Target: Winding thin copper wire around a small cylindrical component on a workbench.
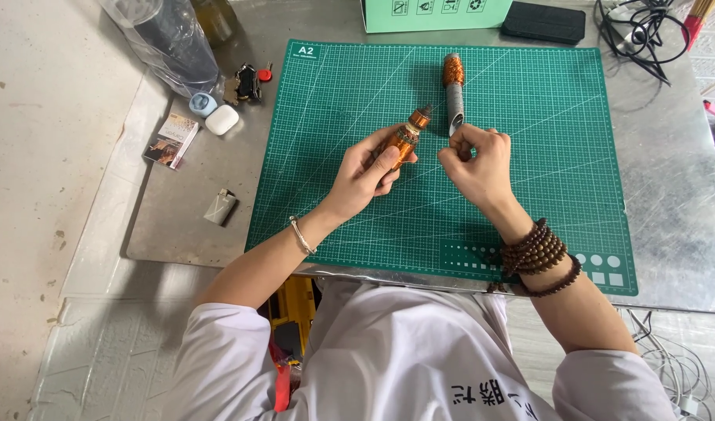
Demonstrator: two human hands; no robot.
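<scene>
A pale green box [435, 14] is standing at the far edge of the metal table [669, 195], its side bearing a row of dark square symbols. Left of the green cutting mat [544, 156], a small flat printed packet [172, 140] is lying askew, with a white oval case [221, 119] and a light blue round one [202, 104] just beyond it, and a small grey lighter-like block [220, 206] nearer the table's front. A white label patch is sitting in the mat's far left corner. The left hand [365, 175] is closing around an orange-brown ornamented cylinder [405, 138], held tilted above the mat, thumb pressing along its side. The right hand [474, 164] is curling almost shut, fingertips pinching together beside the lower end of a grey tube with an orange beaded top [453, 90] lying on the mat; whether it is actually touching the tube, or holding something tiny, is unclear.
</scene>
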